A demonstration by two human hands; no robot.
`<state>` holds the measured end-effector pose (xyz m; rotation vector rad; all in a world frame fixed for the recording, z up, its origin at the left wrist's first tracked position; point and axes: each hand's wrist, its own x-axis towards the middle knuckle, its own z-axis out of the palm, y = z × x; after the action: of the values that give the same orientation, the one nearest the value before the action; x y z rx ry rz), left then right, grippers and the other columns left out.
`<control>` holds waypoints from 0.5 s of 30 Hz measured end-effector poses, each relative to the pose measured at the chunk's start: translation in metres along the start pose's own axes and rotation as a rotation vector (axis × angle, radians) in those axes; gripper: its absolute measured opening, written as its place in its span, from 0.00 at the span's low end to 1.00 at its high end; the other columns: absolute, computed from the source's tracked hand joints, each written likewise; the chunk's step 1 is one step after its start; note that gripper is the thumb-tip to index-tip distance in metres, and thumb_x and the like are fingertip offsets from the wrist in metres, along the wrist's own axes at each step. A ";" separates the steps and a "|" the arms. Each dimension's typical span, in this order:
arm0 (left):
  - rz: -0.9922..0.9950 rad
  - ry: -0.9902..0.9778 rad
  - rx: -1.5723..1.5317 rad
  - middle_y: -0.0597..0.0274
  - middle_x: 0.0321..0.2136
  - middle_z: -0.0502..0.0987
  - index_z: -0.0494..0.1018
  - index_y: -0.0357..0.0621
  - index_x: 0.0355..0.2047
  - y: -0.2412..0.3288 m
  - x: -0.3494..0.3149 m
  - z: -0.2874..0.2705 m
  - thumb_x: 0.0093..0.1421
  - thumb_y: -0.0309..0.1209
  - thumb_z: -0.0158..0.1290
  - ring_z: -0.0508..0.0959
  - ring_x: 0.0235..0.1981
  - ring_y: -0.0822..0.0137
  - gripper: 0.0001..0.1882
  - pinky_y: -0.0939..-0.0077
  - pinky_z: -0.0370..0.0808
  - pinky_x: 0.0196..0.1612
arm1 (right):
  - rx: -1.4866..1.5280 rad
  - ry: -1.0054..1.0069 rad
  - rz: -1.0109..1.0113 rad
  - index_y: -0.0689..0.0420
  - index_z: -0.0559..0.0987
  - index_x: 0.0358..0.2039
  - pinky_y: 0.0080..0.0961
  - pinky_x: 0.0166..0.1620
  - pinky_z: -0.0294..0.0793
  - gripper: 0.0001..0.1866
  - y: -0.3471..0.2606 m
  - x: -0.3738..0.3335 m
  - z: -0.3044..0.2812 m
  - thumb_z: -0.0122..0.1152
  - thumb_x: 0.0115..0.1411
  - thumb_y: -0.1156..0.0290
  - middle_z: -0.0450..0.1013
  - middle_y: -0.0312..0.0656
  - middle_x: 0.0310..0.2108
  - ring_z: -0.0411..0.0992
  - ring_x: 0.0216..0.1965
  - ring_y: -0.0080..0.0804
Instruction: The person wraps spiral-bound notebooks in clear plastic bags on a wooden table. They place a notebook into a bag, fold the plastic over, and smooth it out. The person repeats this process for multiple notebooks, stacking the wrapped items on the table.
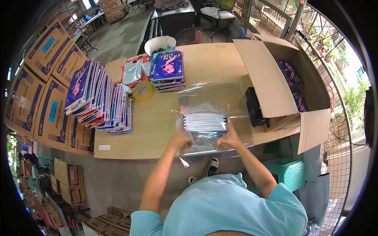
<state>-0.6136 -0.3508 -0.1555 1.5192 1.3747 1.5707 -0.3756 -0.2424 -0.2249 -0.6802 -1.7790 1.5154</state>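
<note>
Holding blocky notebook stack (204,122) in glossy film (206,97).

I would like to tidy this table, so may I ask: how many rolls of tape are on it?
1. The yellowish tape roll is on the table, between the leaning row of notebooks and the pile of purple notebooks. Another could be hidden behind these.

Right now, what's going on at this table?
The person's left hand and right hand grip a stack of what look like notebooks from either side, with clear plastic around it, near the table's front edge. Spiral notebooks and a tape roll lie to the left; an open carton holding purple books stands right.
</note>
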 end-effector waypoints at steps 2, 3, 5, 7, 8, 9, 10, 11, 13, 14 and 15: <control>-0.142 -0.002 -0.203 0.52 0.58 0.64 0.44 0.43 0.68 -0.018 -0.006 0.009 0.27 0.38 0.77 0.64 0.61 0.56 0.71 0.60 0.62 0.63 | 0.103 -0.003 0.026 0.66 0.45 0.67 0.39 0.68 0.47 0.78 -0.016 0.010 0.014 0.83 0.22 0.45 0.51 0.53 0.65 0.49 0.67 0.47; -0.158 -0.017 -0.223 0.53 0.57 0.65 0.44 0.43 0.68 -0.028 -0.018 0.012 0.28 0.36 0.77 0.65 0.60 0.57 0.70 0.61 0.63 0.62 | 0.151 0.000 0.045 0.66 0.43 0.67 0.38 0.68 0.46 0.79 -0.025 0.012 0.016 0.83 0.22 0.45 0.51 0.53 0.66 0.48 0.68 0.47; -0.133 0.012 -0.147 0.53 0.57 0.63 0.45 0.44 0.67 -0.022 -0.019 0.020 0.28 0.35 0.77 0.66 0.58 0.57 0.68 0.62 0.65 0.61 | 0.129 0.002 0.041 0.66 0.43 0.67 0.37 0.68 0.46 0.79 -0.014 0.017 0.005 0.83 0.21 0.45 0.49 0.54 0.66 0.47 0.68 0.46; -0.064 0.195 -0.005 0.53 0.59 0.59 0.46 0.43 0.66 -0.011 -0.020 0.028 0.28 0.36 0.77 0.64 0.57 0.56 0.67 0.61 0.64 0.60 | 0.083 0.031 -0.070 0.65 0.43 0.67 0.38 0.68 0.44 0.79 -0.025 0.019 0.005 0.82 0.21 0.45 0.47 0.55 0.67 0.44 0.69 0.45; -0.025 0.316 0.035 0.53 0.59 0.57 0.46 0.43 0.65 -0.010 -0.023 0.033 0.27 0.36 0.77 0.64 0.57 0.55 0.67 0.60 0.64 0.60 | 0.044 0.061 -0.186 0.64 0.42 0.68 0.40 0.68 0.43 0.79 -0.043 0.022 0.004 0.82 0.21 0.44 0.46 0.55 0.67 0.42 0.70 0.45; -0.072 0.414 0.039 0.53 0.59 0.55 0.46 0.43 0.64 -0.006 -0.024 0.039 0.27 0.36 0.78 0.62 0.56 0.55 0.67 0.60 0.64 0.60 | -0.053 0.130 -0.324 0.60 0.50 0.66 0.44 0.68 0.41 0.71 -0.085 0.028 0.004 0.81 0.25 0.46 0.46 0.54 0.68 0.41 0.70 0.47; -0.123 0.506 0.042 0.53 0.58 0.53 0.46 0.42 0.63 0.001 -0.031 0.047 0.27 0.37 0.78 0.61 0.56 0.55 0.67 0.59 0.64 0.59 | -0.149 0.205 -0.458 0.55 0.58 0.64 0.49 0.68 0.40 0.63 -0.128 0.031 0.003 0.80 0.28 0.48 0.46 0.52 0.68 0.39 0.71 0.48; -0.180 0.594 0.041 0.53 0.58 0.51 0.46 0.42 0.63 0.005 -0.037 0.058 0.27 0.37 0.78 0.60 0.56 0.54 0.66 0.59 0.63 0.59 | -0.494 0.154 -0.473 0.53 0.64 0.59 0.52 0.68 0.39 0.53 -0.163 0.034 -0.001 0.79 0.32 0.50 0.47 0.51 0.68 0.38 0.71 0.49; -0.079 0.677 0.168 0.54 0.55 0.50 0.47 0.41 0.61 0.003 -0.041 0.076 0.26 0.38 0.78 0.59 0.55 0.54 0.65 0.58 0.63 0.58 | -1.176 0.025 -0.466 0.50 0.77 0.48 0.57 0.67 0.39 0.34 -0.208 0.039 -0.004 0.75 0.39 0.52 0.49 0.48 0.68 0.37 0.71 0.52; -0.024 0.704 0.207 0.53 0.55 0.50 0.48 0.41 0.59 0.009 -0.034 0.082 0.28 0.42 0.77 0.58 0.55 0.54 0.63 0.57 0.63 0.57 | -1.168 -0.013 -0.497 0.50 0.78 0.40 0.59 0.67 0.39 0.26 -0.210 0.041 -0.006 0.74 0.39 0.57 0.51 0.46 0.67 0.38 0.71 0.52; 0.026 0.739 0.251 0.52 0.54 0.51 0.49 0.41 0.58 0.015 -0.030 0.087 0.29 0.47 0.76 0.56 0.55 0.53 0.61 0.56 0.62 0.56 | -1.157 -0.059 -0.530 0.50 0.80 0.32 0.61 0.67 0.39 0.18 -0.212 0.043 -0.007 0.73 0.38 0.62 0.53 0.44 0.66 0.39 0.70 0.52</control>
<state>-0.5219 -0.3576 -0.1675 1.1122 2.0081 2.1602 -0.3871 -0.2436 -0.0090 -0.5745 -2.5457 0.0560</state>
